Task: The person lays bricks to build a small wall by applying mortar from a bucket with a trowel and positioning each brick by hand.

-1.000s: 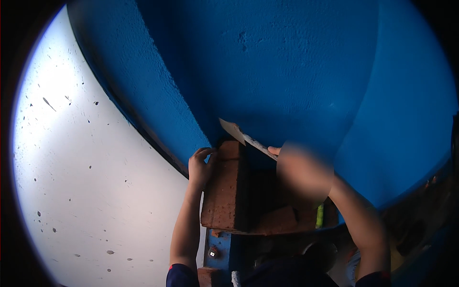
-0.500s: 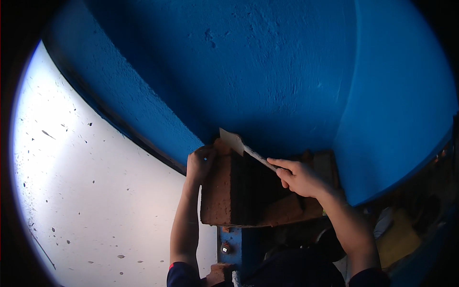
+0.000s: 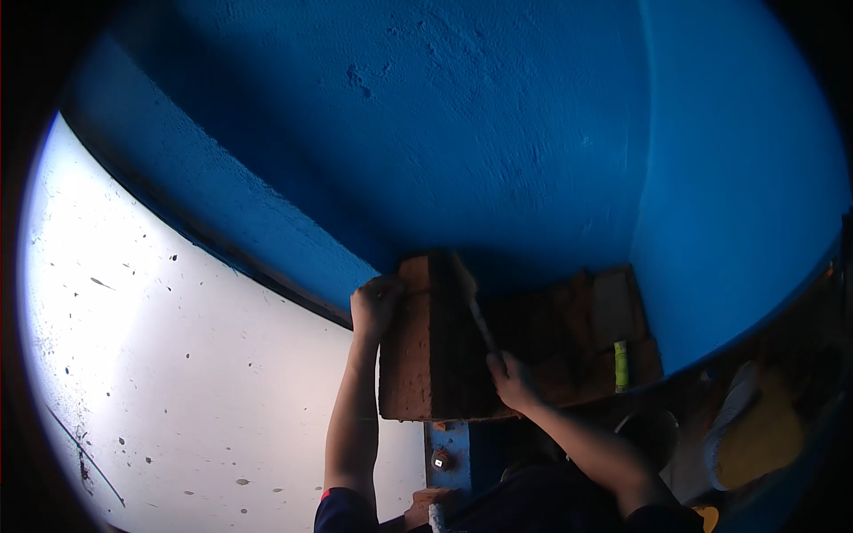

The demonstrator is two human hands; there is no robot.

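My right hand [image 3: 514, 382] is closed round the handle of a long, narrow tool that looks like a trowel [image 3: 466, 280]. Its blade, seen nearly edge-on, points down behind a reddish-brown brick block [image 3: 407, 355], close to the blue wall [image 3: 498, 178]. At the block's far left corner, my left hand [image 3: 375, 306] is curled with the fingers pressed together; what they grip, if anything, is hidden. Right of the block lies a dark recess lined with brown bricks [image 3: 569, 311].
A yellow-green cylinder [image 3: 621, 366] and a flat grey piece [image 3: 611, 306] are at the recess's right side. Left is a bright, spotted pale surface [image 3: 204, 382], bordered by a blue ledge [image 3: 267, 209]. Lower right, a round container [image 3: 649, 435] stands near a yellowish sack-like shape [image 3: 760, 435].
My right hand has drawn back toward me and slightly left. The trowel has turned from its flat, pale face showing over the block's far end to edge-on beside it. The left hand stays put.
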